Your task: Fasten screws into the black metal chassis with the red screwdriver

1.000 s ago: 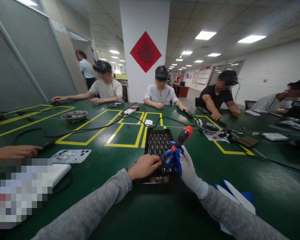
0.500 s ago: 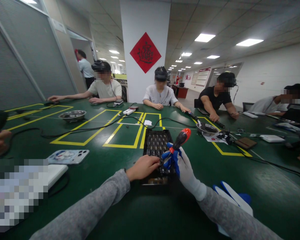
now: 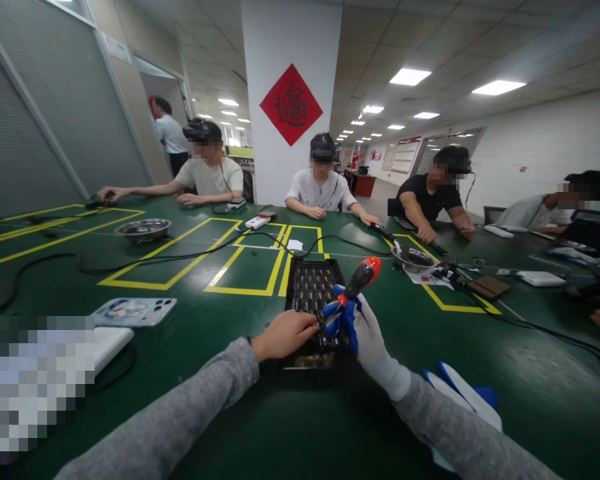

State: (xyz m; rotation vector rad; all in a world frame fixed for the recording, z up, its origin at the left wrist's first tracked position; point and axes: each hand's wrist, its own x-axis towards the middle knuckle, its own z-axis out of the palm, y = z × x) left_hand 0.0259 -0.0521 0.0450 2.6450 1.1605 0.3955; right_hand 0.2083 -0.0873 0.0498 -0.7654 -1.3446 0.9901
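Observation:
A screwdriver [image 3: 364, 279] with a red and black handle is gripped in my right hand [image 3: 373, 337], which wears a white and blue glove. Its handle tilts up to the right and its shaft points down to the left. My bare left hand [image 3: 287, 333] has its fingers pinched together by the end of the shaft; what lies between them is hidden. Both hands are above a black case [image 3: 291, 283] that lies open on the green table [image 3: 220, 420]. Rows of small metallic pieces, too small to name, fill the case.
Another white and blue glove [image 3: 473, 393] lies beside my right forearm. To the left are a phone [image 3: 135, 312] and a white box-like thing [image 3: 111, 347]. Metal bowls [image 3: 144, 230] and black cables [image 3: 190, 257] lie farther back. Several people sit around the table.
My hands and the screwdriver stay almost where they were. At the left edge, another person's hand has drawn back, and the dark object there has left the view.

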